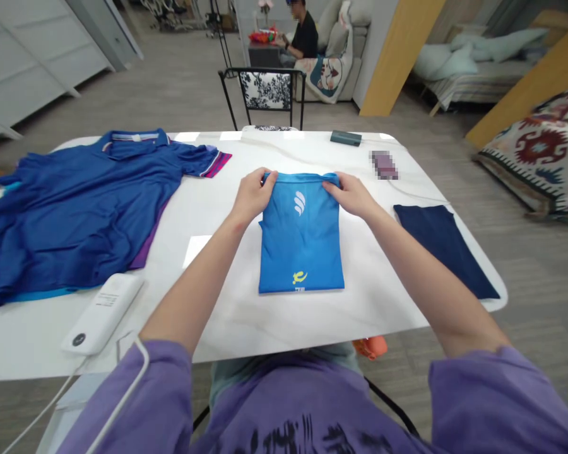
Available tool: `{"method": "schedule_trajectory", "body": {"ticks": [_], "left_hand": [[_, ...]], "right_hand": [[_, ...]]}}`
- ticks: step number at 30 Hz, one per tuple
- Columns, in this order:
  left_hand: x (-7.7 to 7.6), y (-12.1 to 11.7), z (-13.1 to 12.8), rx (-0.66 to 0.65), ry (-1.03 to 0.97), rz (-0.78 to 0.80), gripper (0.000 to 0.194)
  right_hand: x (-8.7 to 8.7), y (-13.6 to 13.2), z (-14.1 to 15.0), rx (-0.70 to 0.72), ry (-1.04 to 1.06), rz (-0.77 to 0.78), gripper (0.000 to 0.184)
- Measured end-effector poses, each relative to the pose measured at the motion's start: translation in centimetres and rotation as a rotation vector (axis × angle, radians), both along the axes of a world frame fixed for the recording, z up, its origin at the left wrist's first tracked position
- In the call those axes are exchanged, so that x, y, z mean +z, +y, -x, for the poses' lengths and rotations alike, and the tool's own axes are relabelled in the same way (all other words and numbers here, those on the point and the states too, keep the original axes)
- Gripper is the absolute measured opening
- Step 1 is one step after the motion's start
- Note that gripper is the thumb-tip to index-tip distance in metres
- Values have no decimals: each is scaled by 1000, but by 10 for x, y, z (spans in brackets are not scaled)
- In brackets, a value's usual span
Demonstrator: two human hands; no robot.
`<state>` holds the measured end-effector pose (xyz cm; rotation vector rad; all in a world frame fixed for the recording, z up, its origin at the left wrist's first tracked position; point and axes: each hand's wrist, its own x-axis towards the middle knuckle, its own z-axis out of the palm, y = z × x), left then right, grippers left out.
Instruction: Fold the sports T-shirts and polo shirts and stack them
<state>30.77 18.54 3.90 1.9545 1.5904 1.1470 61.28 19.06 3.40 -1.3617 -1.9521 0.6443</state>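
A bright blue shirt (300,243), folded into a rectangle with a white leaf-like mark and a small yellow logo, lies flat on the white table (227,302) in front of me. At its far left corner, my left hand (255,192) pinches the fabric between thumb and fingers. My right hand (353,192) grips the far right corner the same way. The far edge between both hands is folded over in a narrow band. A small bit of cloth pokes out at the shirt's left side.
Dark blue polo shirts (89,214) lie piled on the left, beside a white power bank (104,312) with a cable. A folded navy cloth (442,246) rests at the right. Behind are a pixelated phone (384,165), a dark case (345,138), a chair (267,94) and a seated person (305,34).
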Motion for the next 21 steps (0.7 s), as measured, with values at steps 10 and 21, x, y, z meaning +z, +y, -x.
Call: {"method": "schedule_trajectory", "body": {"ticks": [10, 21], "left_hand": [[-88, -5, -17, -139, 508, 3, 72], [-105, 2, -4, 87, 464, 167, 81]], "right_hand": [[-80, 10, 35, 25, -499, -83, 72], [-92, 10, 30, -325, -495, 16, 86]]}}
